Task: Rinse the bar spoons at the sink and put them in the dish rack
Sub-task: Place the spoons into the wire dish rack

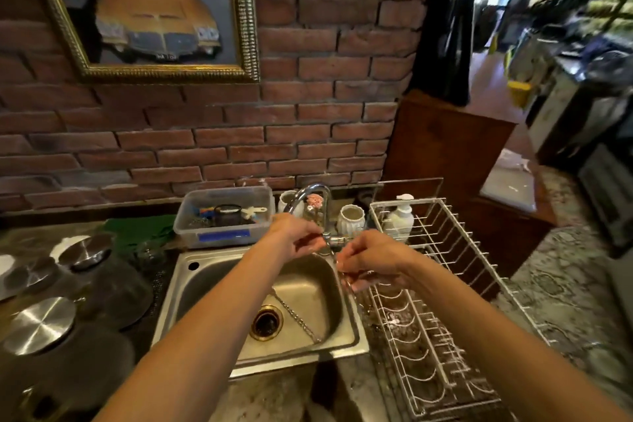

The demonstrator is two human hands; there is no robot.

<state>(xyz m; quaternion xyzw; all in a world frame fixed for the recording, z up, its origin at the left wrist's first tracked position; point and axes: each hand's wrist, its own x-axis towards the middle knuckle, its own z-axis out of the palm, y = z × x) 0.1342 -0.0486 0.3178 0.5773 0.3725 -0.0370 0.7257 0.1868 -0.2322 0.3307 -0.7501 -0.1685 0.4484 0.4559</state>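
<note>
A steel sink [191,288] sits in the middle of the counter, under a curved chrome tap [313,189]. One bar spoon [297,316] with a twisted handle lies in the basin beside the drain. My left hand [296,239] pinches the tap handle [335,240] at the back of the sink. My right hand [375,262] hovers over the sink's right edge, closed on a thin second bar spoon [343,276], which is mostly hidden by the fingers. The white wire dish rack [407,339] stands just right of the sink with no spoons in it. No running water shows.
A soap pump bottle [399,216] stands at the rack's far end. Behind the sink are a clear plastic tub [222,216] of small items and white vases [351,220]. Dark jars with steel lids [39,324] crowd the counter on the left. A brick wall rises behind.
</note>
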